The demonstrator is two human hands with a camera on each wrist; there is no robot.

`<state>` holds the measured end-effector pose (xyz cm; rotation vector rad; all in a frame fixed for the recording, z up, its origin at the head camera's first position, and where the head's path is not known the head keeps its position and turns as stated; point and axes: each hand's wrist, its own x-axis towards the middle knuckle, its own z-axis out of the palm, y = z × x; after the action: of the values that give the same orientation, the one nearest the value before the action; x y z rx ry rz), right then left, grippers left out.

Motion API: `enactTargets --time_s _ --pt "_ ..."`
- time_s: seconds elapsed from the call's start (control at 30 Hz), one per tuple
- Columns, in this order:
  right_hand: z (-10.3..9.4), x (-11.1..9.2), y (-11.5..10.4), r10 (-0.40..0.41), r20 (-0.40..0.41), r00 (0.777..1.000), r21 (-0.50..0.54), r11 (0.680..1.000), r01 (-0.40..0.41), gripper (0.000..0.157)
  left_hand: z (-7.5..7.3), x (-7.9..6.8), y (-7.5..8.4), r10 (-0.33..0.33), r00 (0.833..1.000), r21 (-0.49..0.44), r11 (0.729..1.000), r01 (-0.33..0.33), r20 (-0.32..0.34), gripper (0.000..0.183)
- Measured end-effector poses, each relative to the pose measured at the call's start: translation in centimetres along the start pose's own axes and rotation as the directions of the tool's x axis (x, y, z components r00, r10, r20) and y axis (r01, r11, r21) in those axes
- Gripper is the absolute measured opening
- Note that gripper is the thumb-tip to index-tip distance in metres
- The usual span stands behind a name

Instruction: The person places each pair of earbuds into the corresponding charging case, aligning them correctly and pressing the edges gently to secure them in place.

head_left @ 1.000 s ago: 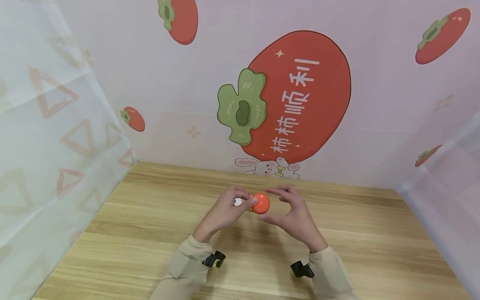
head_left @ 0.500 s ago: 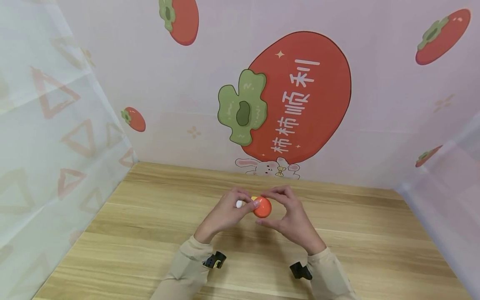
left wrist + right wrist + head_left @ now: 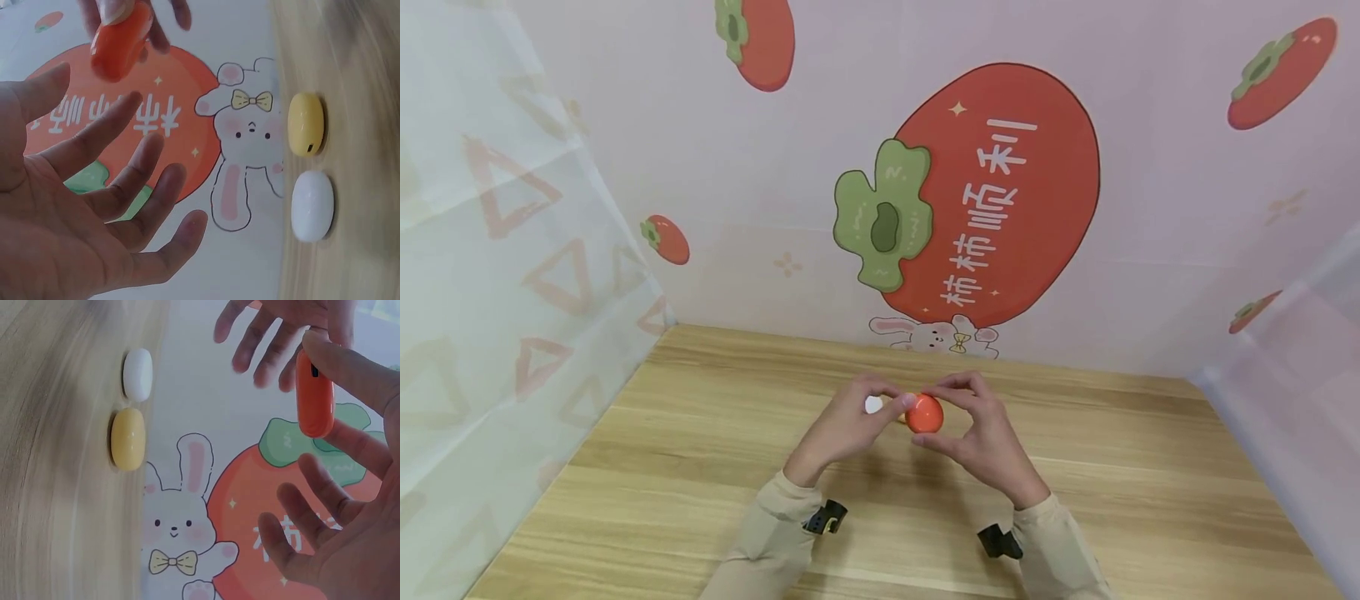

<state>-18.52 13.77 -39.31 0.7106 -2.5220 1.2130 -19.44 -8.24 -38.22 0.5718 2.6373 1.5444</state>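
Observation:
My right hand [image 3: 988, 437] pinches a small round orange puck [image 3: 927, 414] between thumb and index finger, its other fingers spread. In the right wrist view the orange puck [image 3: 315, 400] stands edge-on, glossy and rounded, with a dark slot near its upper end. My left hand [image 3: 842, 425] is just left of it; its thumb overlaps the puck's edge in the head view. In the left wrist view, the left hand [image 3: 94, 206] has its fingers spread, apart from the puck. Below, a white puck [image 3: 312, 206] and a yellow puck [image 3: 305, 124] with a dark slot lie side by side.
The wood-grain table [image 3: 700, 483] ends at an upright backdrop [image 3: 760, 183] printed with persimmons and a rabbit. A pale panel [image 3: 467, 275] rises at the left, another [image 3: 1307, 392] at the right. The white and yellow pucks lie near the table's back edge.
The right thumb and index finger have come in from the right and taken hold of the orange puck, which has shifted slightly down and right. The left hand has hardly moved in the head view.

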Motion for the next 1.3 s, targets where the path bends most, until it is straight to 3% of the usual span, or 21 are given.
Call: enactTargets --time_s 0.13,0.37,0.53,0.63,0.73,0.93,1.23,1.3 --pt "0.1 0.1 0.5 0.057 -0.01 0.998 -0.019 0.998 -0.057 0.055 -0.9 -0.3 -0.3 -0.041 0.997 0.012 0.999 0.042 -0.064 0.035" --pt "0.3 0.8 3.0 0.211 0.026 0.977 -0.085 0.974 -0.208 0.055 -2.6 -0.3 -1.0 -0.048 0.991 0.044 0.998 0.054 -0.129 0.039" --pt "0.4 1.8 5.1 0.312 0.081 0.946 -0.2 0.935 -0.292 0.054 -3.8 0.3 -1.8 0.005 0.981 0.16 0.987 0.027 -0.195 0.043" --pt "0.4 2.2 6.1 0.376 0.114 0.92 -0.251 0.907 -0.339 0.055 -4.4 0.4 -2.5 0.049 0.97 0.256 0.966 0.013 -0.237 0.045" --pt "0.6 2.5 6.6 0.422 0.131 0.897 -0.291 0.881 -0.372 0.055 -4.9 0.5 -3.1 0.098 0.959 0.358 0.934 0.004 -0.266 0.045" --pt "1.0 2.9 7.1 0.461 0.148 0.875 -0.363 0.848 -0.385 0.057 -5.7 0.9 -4.5 0.187 0.943 0.526 0.85 -0.015 -0.276 0.048" --pt "1.2 3.1 7.7 0.473 0.178 0.863 -0.408 0.833 -0.373 0.058 -6.7 1.7 -6.3 0.222 0.947 0.724 0.689 0.014 -0.231 0.059" --pt "1.3 3.1 7.7 0.471 0.183 0.863 -0.406 0.836 -0.37 0.058 -6.8 1.7 -6.5 0.22 0.948 0.739 0.673 0.022 -0.229 0.06"
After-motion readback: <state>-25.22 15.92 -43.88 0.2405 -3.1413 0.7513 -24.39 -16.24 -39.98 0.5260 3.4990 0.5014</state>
